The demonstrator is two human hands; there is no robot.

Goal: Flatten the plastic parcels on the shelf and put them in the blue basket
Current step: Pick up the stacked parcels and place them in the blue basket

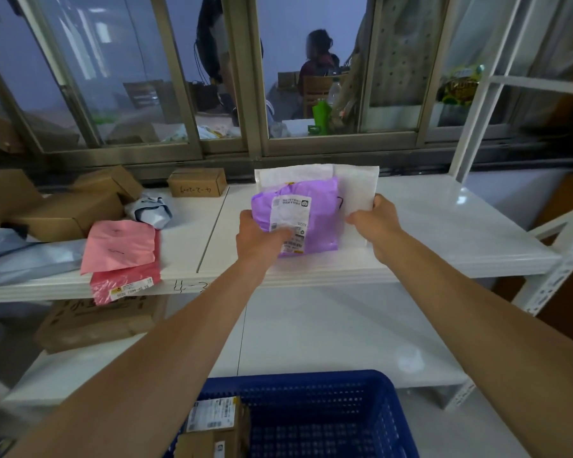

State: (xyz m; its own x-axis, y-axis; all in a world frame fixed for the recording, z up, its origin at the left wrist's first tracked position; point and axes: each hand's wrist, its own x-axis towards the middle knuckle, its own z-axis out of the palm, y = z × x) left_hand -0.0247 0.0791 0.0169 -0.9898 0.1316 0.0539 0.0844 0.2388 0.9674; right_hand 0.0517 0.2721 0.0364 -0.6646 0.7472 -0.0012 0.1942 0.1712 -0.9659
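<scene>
A purple plastic parcel with a white label lies on top of a white plastic parcel on the white shelf. My left hand grips the purple parcel's near left corner, thumb on the label. My right hand holds the white parcel's right edge. The blue basket stands below, in front of the shelf, with a cardboard box inside it at its left. Pink and red plastic parcels lie stacked on the shelf's left part, overhanging the front edge.
Several cardboard boxes and grey plastic parcels crowd the shelf's left end. A small box sits at the back by the window. Another box rests on the lower shelf. A white upright rises at right.
</scene>
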